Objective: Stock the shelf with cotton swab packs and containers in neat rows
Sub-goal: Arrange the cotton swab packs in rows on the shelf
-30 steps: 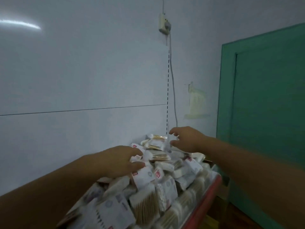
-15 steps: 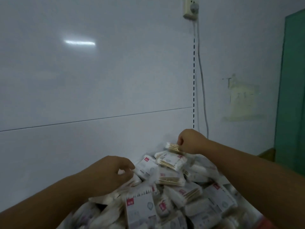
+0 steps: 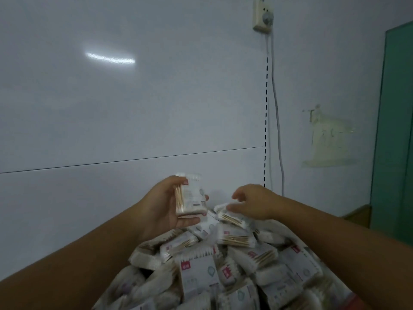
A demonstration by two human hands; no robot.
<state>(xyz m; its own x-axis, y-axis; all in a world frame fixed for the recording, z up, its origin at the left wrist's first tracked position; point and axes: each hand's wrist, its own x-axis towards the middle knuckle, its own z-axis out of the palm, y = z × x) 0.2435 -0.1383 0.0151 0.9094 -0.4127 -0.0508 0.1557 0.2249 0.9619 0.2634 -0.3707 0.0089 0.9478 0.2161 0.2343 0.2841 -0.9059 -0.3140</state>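
A heap of cotton swab packs (image 3: 223, 271), clear bags with white labels and wooden sticks, fills the shelf in front of me. My left hand (image 3: 163, 204) holds one swab pack (image 3: 190, 195) upright above the heap, thumb on its near side and fingers under and behind it. My right hand (image 3: 252, 203) hovers palm down over the top of the heap, its fingertips touching a pack (image 3: 230, 217) lying there; fingers are loosely spread.
The white back panel (image 3: 134, 108) of the shelf unit rises behind the heap, with a slotted upright (image 3: 266, 121) at its right edge. A wall socket (image 3: 262, 17) and its cable (image 3: 277, 113) hang beside it. A green door (image 3: 395, 130) stands at the right.
My left hand has lifted a swab pack out of the heap and turned it upright. My right hand let go of the pack it pinched and moved slightly down to another one.
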